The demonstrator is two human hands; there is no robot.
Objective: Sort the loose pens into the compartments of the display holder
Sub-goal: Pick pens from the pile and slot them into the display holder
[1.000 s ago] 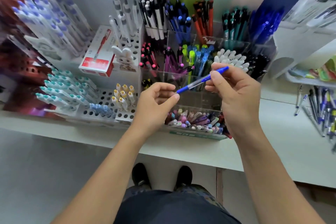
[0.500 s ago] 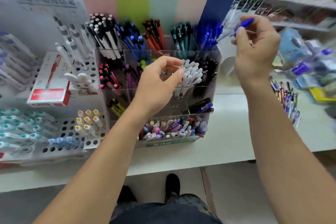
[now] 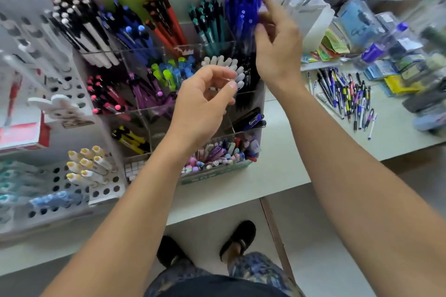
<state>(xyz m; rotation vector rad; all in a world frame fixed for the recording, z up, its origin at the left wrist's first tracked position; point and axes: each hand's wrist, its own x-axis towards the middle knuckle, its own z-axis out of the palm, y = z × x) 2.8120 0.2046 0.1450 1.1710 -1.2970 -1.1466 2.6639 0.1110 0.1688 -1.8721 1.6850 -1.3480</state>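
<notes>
The clear tiered display holder (image 3: 248, 101) stands on the counter, its compartments filled with pens grouped by colour. My right hand (image 3: 277, 41) is raised at the back right compartment of blue pens (image 3: 242, 17). Its index finger points up and its thumb is spread apart, both against the blurred blue pens. No pen shows clearly between them. My left hand (image 3: 205, 101) hovers over the middle of the holder with loosely curled fingers and holds nothing. A pile of loose pens (image 3: 345, 96) lies on the counter to the right.
A white perforated stand (image 3: 106, 191) with yellow-capped markers sits at the left, with a red box (image 3: 21, 132) behind it. A water bottle (image 3: 379, 48) and packets crowd the far right. The counter edge (image 3: 241, 200) runs in front of my feet.
My right hand carried the blue pen from in front of the holder up to the back right blue compartment. The pen no longer shows in its fingers. My left hand stayed over the holder.
</notes>
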